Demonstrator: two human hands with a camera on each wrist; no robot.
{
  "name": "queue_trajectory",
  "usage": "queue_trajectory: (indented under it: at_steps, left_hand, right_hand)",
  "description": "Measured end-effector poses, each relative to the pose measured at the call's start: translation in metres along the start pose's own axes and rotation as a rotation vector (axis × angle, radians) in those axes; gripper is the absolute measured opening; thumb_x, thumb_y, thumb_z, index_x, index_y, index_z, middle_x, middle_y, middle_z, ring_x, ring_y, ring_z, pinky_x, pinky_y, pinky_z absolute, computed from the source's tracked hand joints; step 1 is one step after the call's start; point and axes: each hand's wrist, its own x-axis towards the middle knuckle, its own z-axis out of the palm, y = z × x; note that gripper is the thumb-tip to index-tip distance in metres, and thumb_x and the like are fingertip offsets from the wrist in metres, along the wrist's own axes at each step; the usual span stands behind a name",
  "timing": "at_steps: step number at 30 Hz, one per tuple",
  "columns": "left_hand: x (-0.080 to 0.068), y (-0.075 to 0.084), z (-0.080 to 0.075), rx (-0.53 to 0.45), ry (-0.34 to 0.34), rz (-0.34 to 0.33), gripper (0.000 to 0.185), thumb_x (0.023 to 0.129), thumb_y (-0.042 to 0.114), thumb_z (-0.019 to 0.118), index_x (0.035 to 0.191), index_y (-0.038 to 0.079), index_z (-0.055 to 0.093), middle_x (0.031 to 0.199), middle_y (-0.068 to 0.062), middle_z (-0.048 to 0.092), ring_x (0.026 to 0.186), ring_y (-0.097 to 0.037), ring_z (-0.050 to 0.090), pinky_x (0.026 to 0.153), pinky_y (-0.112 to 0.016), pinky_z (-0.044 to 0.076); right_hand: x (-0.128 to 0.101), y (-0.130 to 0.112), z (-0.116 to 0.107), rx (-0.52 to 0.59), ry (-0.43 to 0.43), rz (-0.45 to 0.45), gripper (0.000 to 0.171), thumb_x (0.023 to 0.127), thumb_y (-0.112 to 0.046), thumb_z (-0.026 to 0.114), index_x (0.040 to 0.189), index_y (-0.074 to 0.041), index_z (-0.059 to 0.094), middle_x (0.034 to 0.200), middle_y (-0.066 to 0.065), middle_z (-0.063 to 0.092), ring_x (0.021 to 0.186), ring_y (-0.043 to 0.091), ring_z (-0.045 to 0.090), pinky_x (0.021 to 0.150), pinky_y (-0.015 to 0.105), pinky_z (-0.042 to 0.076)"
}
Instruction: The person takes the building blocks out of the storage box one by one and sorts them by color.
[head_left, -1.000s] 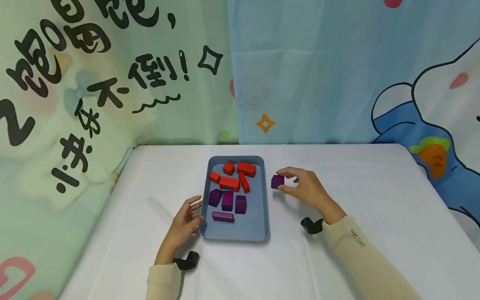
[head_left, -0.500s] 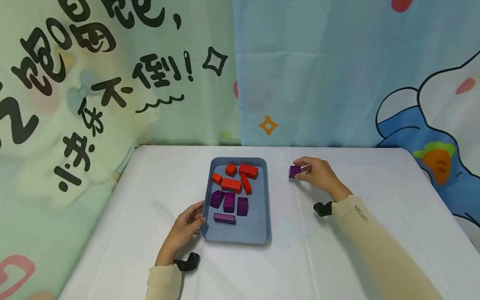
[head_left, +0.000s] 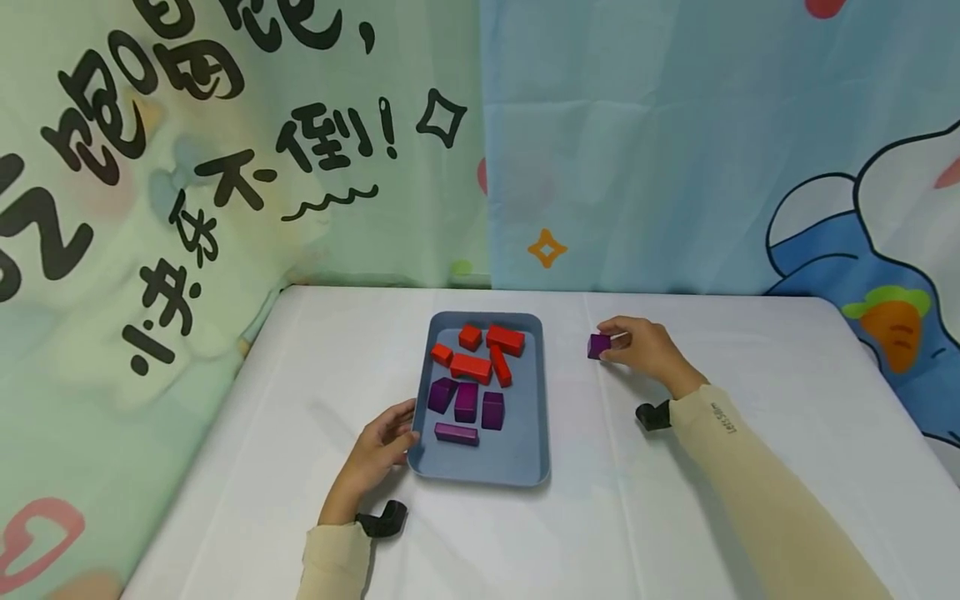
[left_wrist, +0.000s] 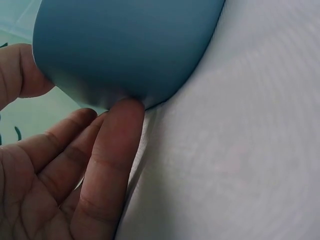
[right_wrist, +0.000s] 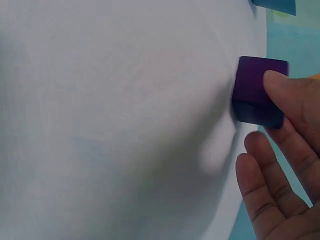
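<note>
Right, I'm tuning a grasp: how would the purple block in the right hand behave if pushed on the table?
The held purple block is probably stiff: its edges look straight despite the pinch. Flat faces suggest sliding, not rolling.

Blue-grey tray (head_left: 521, 454) on white table (head_left: 570, 542), near far edge. Inside, five red blocks (head_left: 471, 368) toward tray's far edge; four purple blocks (head_left: 466, 402) nearer front left corner. Left hand (head_left: 378, 446) holds tray's left edge. Right hand (head_left: 649, 353) pinches small purple block (head_left: 597, 347) beyond right edge.
</note>
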Motion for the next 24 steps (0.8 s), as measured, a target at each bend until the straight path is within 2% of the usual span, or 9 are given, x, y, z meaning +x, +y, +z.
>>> queue_trajectory:
  at_steps: [6,11,18,24]
  left_hand:
    - [0.001,-0.002,0.000,0.003,0.002,-0.004,0.062,0.099,0.009,0.062,0.155,-0.013,0.046,0.153,-0.033,0.055,0.132,-0.041,0.060,0.074,-0.027,0.057]
    - [0.001,-0.001,0.000,0.004,0.010,-0.014,0.062,0.099,0.009,0.062,0.154,-0.013,0.047,0.152,-0.033,0.056,0.132,-0.040,0.060,0.075,-0.027,0.057]
    - [0.002,0.002,0.001,0.028,0.029,-0.028,0.061,0.099,0.010,0.064,0.155,-0.010,0.050,0.150,-0.031,0.059,0.125,-0.034,0.063,0.074,-0.027,0.057]
    - [0.002,0.002,0.000,0.019,0.030,-0.023,0.061,0.098,0.010,0.064,0.154,-0.011,0.050,0.149,-0.031,0.059,0.124,-0.034,0.064,0.073,-0.027,0.058]
  right_hand:
    - [-0.006,-0.017,-0.007,-0.036,0.001,-0.085,0.047,0.097,0.005,0.074,0.142,0.011,0.060,0.142,0.033,0.063,0.129,0.052,0.058,0.109,0.062,0.049]
    - [-0.011,-0.046,-0.001,-0.027,-0.012,-0.151,0.041,0.097,0.005,0.075,0.136,0.008,0.067,0.136,0.029,0.068,0.123,0.051,0.063,0.106,0.062,0.051]
    - [-0.008,-0.084,0.018,0.010,-0.180,-0.310,0.033,0.096,0.006,0.075,0.129,0.008,0.072,0.128,0.026,0.074,0.122,0.047,0.066,0.107,0.061,0.051]
    - [0.003,-0.106,0.041,0.103,-0.348,-0.381,0.030,0.095,0.007,0.075,0.125,0.009,0.073,0.126,0.025,0.075,0.121,0.048,0.067,0.107,0.061,0.051]
